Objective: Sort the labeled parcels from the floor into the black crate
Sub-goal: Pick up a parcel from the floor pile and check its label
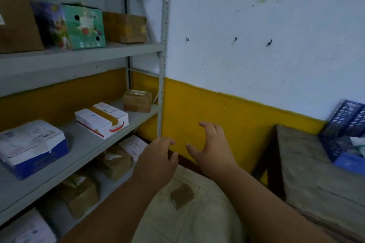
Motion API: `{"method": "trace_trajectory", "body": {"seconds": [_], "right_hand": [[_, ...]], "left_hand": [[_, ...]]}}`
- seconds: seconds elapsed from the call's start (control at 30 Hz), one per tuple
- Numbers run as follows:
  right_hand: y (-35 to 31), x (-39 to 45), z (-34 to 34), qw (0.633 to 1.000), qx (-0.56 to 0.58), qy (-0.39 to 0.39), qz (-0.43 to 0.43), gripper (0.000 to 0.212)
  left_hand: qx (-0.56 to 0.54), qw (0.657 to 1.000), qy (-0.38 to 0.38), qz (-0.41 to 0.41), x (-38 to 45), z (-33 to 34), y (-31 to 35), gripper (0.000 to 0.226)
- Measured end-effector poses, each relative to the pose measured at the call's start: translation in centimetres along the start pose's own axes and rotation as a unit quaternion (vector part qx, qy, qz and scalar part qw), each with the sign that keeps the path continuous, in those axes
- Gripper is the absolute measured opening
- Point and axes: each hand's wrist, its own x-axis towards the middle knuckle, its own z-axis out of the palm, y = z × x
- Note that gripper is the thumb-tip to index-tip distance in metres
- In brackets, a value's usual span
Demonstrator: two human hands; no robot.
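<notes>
Both arms reach out in front of the person, over the pale tiled floor. The left hand has its fingers bent loosely and holds nothing. The right hand is spread wide, with its fingers and thumb apart, and it holds nothing too. The two hands are near each other but do not touch.

Below them, one small brown cardboard parcel lies on the floor, tilted a bit, with a small label at its lower edge. It is between the two arms, and neither hand touches it. No black crate shows.

On the left stands a grey metal shelf rack. On its top shelf sit a big brown box at the left edge, a green box with bright pictures in the middle, and a brown taped box near the right edge. On the middle shelf sit a white and blue box, a white box with brown tape, and a small brown box at the far right corner. The low shelf holds more brown parcels and a white one.

On the right is a worn grey wooden table. A blue plastic basket with holes sits at its far right edge. The wall behind is white on top and yellow at the bottom.
</notes>
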Motion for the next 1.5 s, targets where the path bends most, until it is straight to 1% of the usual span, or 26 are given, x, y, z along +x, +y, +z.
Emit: {"method": "trace_trajectory", "body": {"seconds": [0.07, 0.2, 0.3, 0.43, 0.63, 0.77, 0.9, 1.03, 1.1, 1.17, 1.27, 1.37, 1.43, 1.5], "right_hand": [[1.6, 2.8, 1.8, 0.999, -0.024, -0.013, 0.033, 0.075], [5.0, 6.2, 5.7, 0.985, -0.125, -0.074, 0.098, 0.081], [7.2, 7.7, 8.8, 0.975, -0.142, -0.108, 0.134, 0.082], [10.4, 9.8, 11.5, 0.974, -0.121, -0.114, 0.152, 0.082], [16.7, 15.7, 15.7, 0.968, -0.035, -0.107, 0.223, 0.076], [20.5, 19.6, 19.0, 0.967, 0.021, -0.099, 0.232, 0.076], [25.8, 23.3, 24.1, 0.966, 0.039, -0.059, 0.249, 0.068], [32.5, 27.3, 31.0, 0.957, 0.06, -0.046, 0.281, 0.062], [36.0, 28.1, 35.4, 0.95, 0.074, -0.046, 0.3, 0.06], [39.7, 27.5, 40.8, 0.942, 0.083, -0.061, 0.32, 0.056], [44.9, 24.5, 49.3, 0.921, 0.095, -0.117, 0.36, 0.054], [49.8, 19.9, 57.1, 0.891, 0.111, -0.151, 0.413, 0.056], [52.9, 16.7, 61.9, 0.873, 0.122, -0.15, 0.448, 0.056], [55.6, 13.8, 66.2, 0.853, 0.142, -0.114, 0.49, 0.056]], "left_hand": [[-0.007, 0.999, -0.035, 0.002, 3.6, 1.6, -1.8, 0.033], [-0.041, 0.994, -0.097, -0.003, 9.6, 4.4, -5.5, 0.035], [-0.046, 0.99, -0.137, 0.001, 13.3, 6.9, -8.0, 0.035], [-0.063, 0.981, -0.185, -0.002, 16.4, 11.2, -9.7, 0.035], [-0.06, 0.969, -0.238, -0.016, 21.5, 18.3, -11.9, 0.031], [-0.048, 0.969, -0.24, -0.042, 25.5, 22.3, -13.4, 0.035], [-0.063, 0.969, -0.235, -0.05, 30.3, 28.4, -15.8, 0.042], [-0.07, 0.97, -0.228, -0.039, 34.5, 37.1, -20.1, 0.042], [-0.055, 0.966, -0.252, -0.026, 35.0, 42.3, -22.8, 0.041], [-0.046, 0.96, -0.275, -0.015, 34.6, 48.0, -26.0, 0.046], [-0.031, 0.95, -0.309, -0.015, 32.6, 56.3, -32.0, 0.061], [-0.009, 0.94, -0.337, -0.043, 29.8, 64.1, -38.8, 0.065], [0.012, 0.932, -0.357, -0.063, 27.6, 68.6, -43.5, 0.063], [0.03, 0.921, -0.382, -0.07, 25.5, 72.5, -47.7, 0.06]]}}
